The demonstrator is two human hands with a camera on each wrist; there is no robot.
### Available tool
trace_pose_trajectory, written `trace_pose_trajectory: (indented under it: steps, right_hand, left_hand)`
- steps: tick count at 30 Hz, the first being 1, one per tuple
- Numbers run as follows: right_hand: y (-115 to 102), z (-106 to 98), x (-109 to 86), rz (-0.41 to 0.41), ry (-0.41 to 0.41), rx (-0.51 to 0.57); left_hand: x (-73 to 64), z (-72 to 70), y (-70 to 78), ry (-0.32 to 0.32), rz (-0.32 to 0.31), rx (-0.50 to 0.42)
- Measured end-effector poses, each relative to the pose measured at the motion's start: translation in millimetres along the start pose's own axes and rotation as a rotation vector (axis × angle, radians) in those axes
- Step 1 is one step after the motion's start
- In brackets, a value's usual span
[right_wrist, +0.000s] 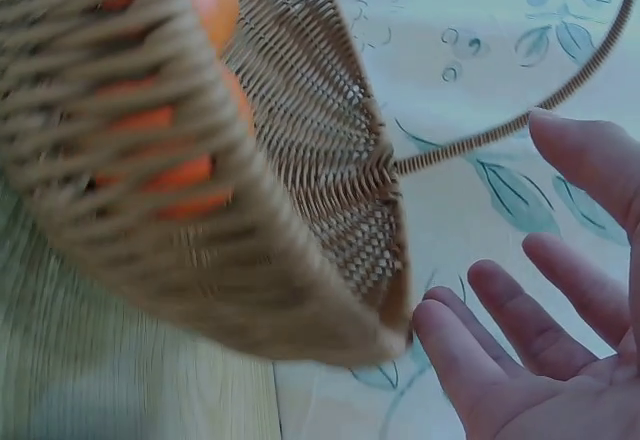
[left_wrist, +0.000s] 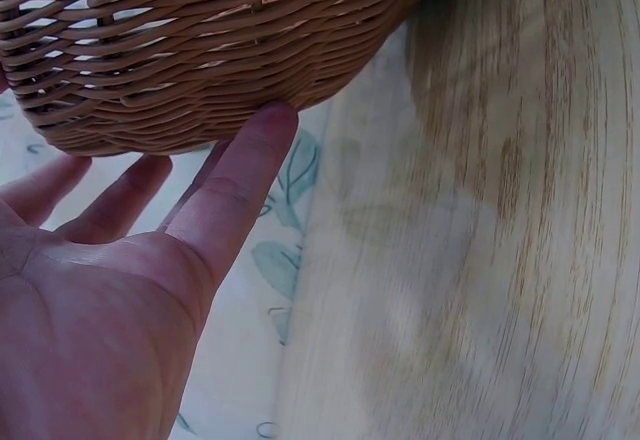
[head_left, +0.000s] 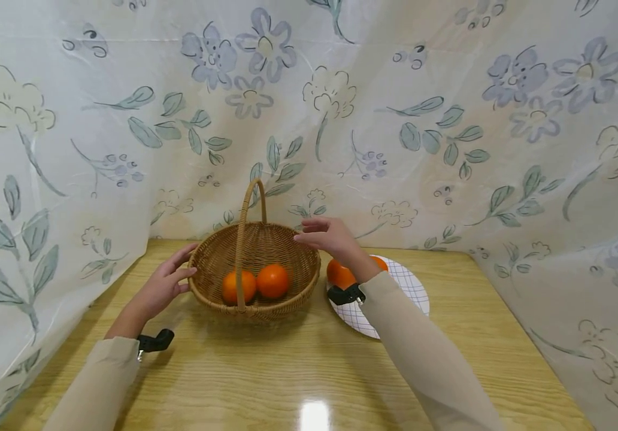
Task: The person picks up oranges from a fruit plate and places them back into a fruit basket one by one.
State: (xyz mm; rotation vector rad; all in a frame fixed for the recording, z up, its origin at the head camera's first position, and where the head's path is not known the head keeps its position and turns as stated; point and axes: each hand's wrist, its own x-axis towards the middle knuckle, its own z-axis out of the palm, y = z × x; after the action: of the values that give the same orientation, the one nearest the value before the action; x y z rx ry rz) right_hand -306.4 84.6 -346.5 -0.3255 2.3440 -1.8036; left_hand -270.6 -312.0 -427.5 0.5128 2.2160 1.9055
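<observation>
A brown wicker basket point(head_left: 282, 310) with a tall arched handle point(head_left: 241, 245) stands on the table, two oranges point(head_left: 273, 281) inside it. My left hand point(head_left: 160, 288) is at the basket's left side, fingers extended; in the left wrist view its fingertips touch the woven wall. By the right rear rim is my right hand point(head_left: 335, 238), fingers spread and loosely bent, holding nothing. In the right wrist view one fingertip comes right at the rim, and the thumb overlaps the handle.
Right of the basket, a white plate point(head_left: 414, 293) with a checked pattern carries more oranges point(head_left: 339, 274), partly hidden by my right forearm. A floral curtain point(head_left: 341, 120) hangs behind the wooden table point(head_left: 244, 383) and along both sides.
</observation>
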Motion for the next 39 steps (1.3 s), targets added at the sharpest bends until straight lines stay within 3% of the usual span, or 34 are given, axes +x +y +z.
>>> trace_pose_trajectory:
  steps: [9,23,39]
  right_hand:
    - [17.9,-32.5,-25.0,0.006,0.104,-0.121]
    - [59.0,-78.1,-51.8,-0.010,0.216,-0.158]
    - [104.3,-102.6,-69.3,-0.059,0.347,-0.160]
  left_hand:
    - [-0.7,-0.7,-1.3,0.003,0.005,-0.001]
    - [-1.9,0.4,-0.3,0.006,0.003,0.011]
    - [-0.1,-0.9,-2.3,0.003,0.004,0.002]
